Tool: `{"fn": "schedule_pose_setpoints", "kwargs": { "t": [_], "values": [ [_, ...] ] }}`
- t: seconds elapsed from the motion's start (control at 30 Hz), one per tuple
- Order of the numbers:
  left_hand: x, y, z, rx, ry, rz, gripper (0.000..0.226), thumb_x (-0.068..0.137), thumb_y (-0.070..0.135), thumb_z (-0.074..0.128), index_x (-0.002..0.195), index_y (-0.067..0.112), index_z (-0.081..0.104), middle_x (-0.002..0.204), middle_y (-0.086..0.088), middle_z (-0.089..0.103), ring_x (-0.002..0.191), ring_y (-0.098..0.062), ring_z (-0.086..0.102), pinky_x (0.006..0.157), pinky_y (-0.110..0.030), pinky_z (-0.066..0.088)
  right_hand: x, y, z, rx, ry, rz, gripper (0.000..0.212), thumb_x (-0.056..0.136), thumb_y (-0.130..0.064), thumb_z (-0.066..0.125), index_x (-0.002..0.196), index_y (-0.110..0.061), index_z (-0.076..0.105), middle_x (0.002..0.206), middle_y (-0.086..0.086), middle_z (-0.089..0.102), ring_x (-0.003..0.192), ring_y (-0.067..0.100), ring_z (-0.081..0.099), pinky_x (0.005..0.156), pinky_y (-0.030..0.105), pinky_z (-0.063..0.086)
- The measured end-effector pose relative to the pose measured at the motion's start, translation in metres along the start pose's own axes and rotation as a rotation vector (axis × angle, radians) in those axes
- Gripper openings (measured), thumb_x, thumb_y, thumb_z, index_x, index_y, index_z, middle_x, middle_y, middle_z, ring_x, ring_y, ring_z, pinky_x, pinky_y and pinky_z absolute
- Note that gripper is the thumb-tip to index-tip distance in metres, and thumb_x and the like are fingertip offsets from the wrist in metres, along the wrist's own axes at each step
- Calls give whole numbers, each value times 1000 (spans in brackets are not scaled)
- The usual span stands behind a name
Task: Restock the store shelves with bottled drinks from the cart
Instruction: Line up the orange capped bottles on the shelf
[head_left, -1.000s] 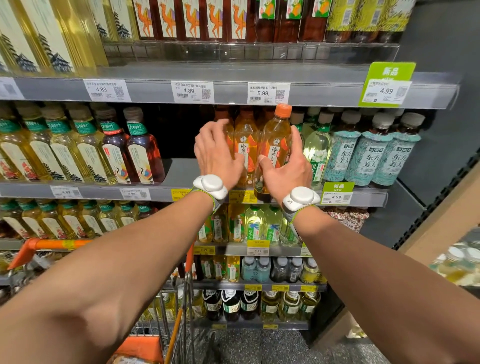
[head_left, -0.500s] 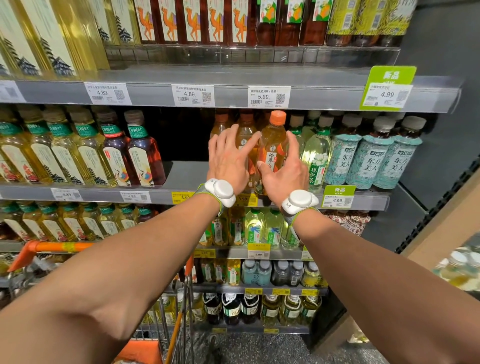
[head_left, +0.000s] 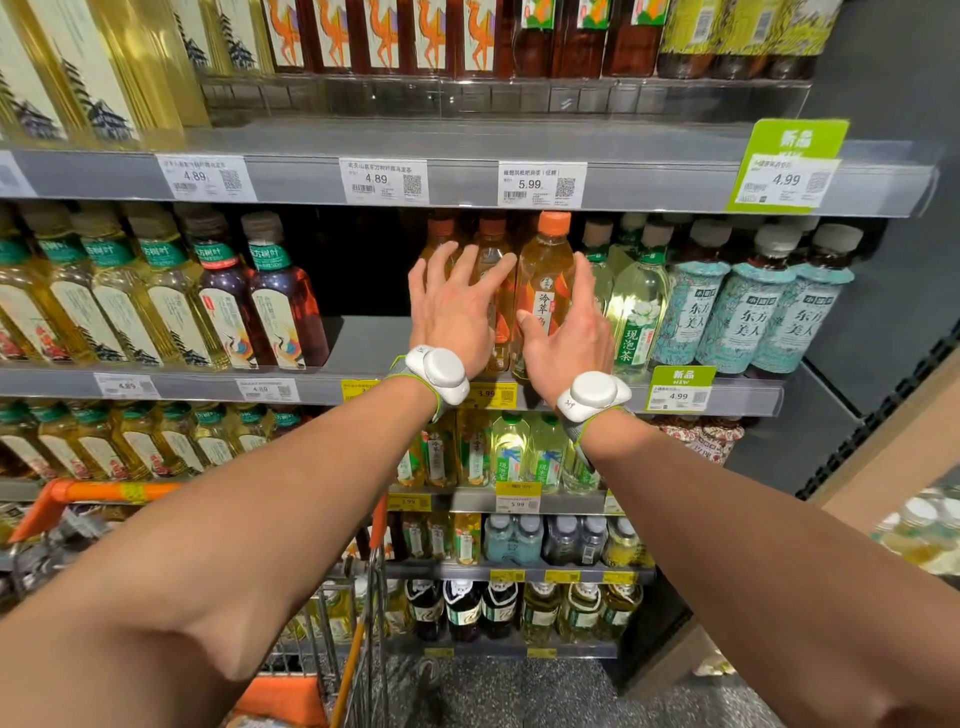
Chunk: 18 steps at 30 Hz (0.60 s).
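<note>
Head view: the orange-capped bottle, tilted a second ago, now stands upright on the middle shelf. The left hand is released, fingers spread in front of the neighbouring bottles. The right hand is released, thumb touching the label "冷萃". Three orange caps are visible. The price tag below reads 3.99.

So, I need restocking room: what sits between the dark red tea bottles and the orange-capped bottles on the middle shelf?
Nothing: the head view shows bare shelf between the dark red tea bottles and the orange-capped bottles.
</note>
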<state>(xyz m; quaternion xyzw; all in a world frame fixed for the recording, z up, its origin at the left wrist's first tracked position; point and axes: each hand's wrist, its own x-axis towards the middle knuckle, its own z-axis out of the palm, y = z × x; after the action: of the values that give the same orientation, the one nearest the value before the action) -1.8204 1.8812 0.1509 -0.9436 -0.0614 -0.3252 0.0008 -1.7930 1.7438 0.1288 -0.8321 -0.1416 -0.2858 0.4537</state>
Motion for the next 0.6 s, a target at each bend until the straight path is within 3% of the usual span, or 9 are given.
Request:
{"fn": "schedule_pose_setpoints", "kwargs": {
  "t": [0.1, 0.2, 0.3, 0.43, 0.6],
  "values": [
    [0, -1, -2, -15, 2, 3, 79, 79, 13, 62, 152, 37, 44, 154, -11, 44, 146, -35, 29, 119, -53, 22, 1, -2, 4, 24, 3, -11, 86, 86, -21, 76, 157, -16, 29, 138, 11, 57, 120, 36, 58, 97, 45, 46],
    [0, -3, -2, -27, 2, 6, 79, 79, 13, 62, 152, 37, 44, 154, -12, 44, 147, -35, 29, 120, -52, 22, 1, -3, 9, 30, 39, -24, 84, 83, -18, 79, 154, -13, 34, 135, 10, 50, 115, 32, 58, 90, 43, 49],
    [1, -5, -2, -36, 4, 12, 77, 80, 12, 61, 151, 37, 44, 153, -12, 45, 146, -35, 30, 120, -52, 23, 0, 1, 13, -27, 0, -26, 87, 84, -22, 79, 155, -15, 30, 135, 10, 50, 111, 36, 61, 85, 44, 51],
    [1, -4, 0, -30, 14, 1, 78, 78, 12, 64, 150, 37, 46, 152, -11, 47, 146, -34, 31, 120, -52, 24, -2, 2, 14, -223, -2, -43, 91, 85, -34, 77, 158, -26, 22, 122, 6, 55, 95, 35, 65, 68, 39, 47],
    [2, -3, -1, -42, 11, 6, 76, 80, 14, 63, 150, 38, 45, 152, -11, 47, 145, -34, 32, 119, -53, 25, 13, 1, 11, -317, 27, -49, 79, 86, -46, 73, 153, -19, 38, 121, 10, 51, 109, 30, 53, 80, 42, 51]
  ]
}}
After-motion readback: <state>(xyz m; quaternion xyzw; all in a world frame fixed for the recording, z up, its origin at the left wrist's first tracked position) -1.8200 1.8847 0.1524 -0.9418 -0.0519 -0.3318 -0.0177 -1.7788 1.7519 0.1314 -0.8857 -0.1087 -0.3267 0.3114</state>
